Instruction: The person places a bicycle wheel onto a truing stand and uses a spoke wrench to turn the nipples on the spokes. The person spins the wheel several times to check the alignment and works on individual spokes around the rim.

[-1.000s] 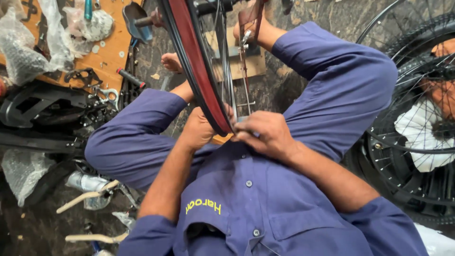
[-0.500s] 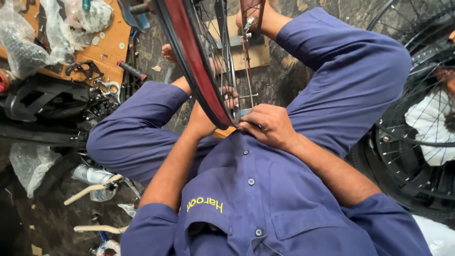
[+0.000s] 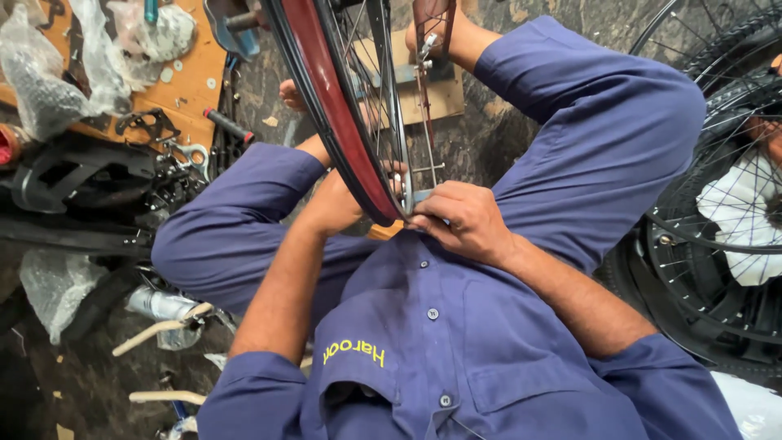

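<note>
left hand (image 3: pixel 338 208) – steadies wheel rim (image 3: pixel 326 98) | right hand (image 3: pixel 460 220) – grips spoke tool (image 3: pixel 422 196) (small)

Dark stained floor (image 3: pixel 505 138) (gritty), orange wooden board (image 3: pixel 191 85) lying left.

The wheel rim (image 3: pixel 326 98) was dark red with a black edge, its spokes (image 3: pixel 371 90) silvery. The shirt (image 3: pixel 456 342) and trousers (image 3: pixel 603 122) were deep blue; the shirt carried yellow stitching and small grey buttons. The board (image 3: pixel 191 85) was orange-brown, the plastic bags (image 3: pixel 41 77) clear and whitish. The tyres (image 3: pixel 692 269) were black, the cloth (image 3: pixel 741 220) white, and the floor (image 3: pixel 81 383) mottled dark grey.
</note>
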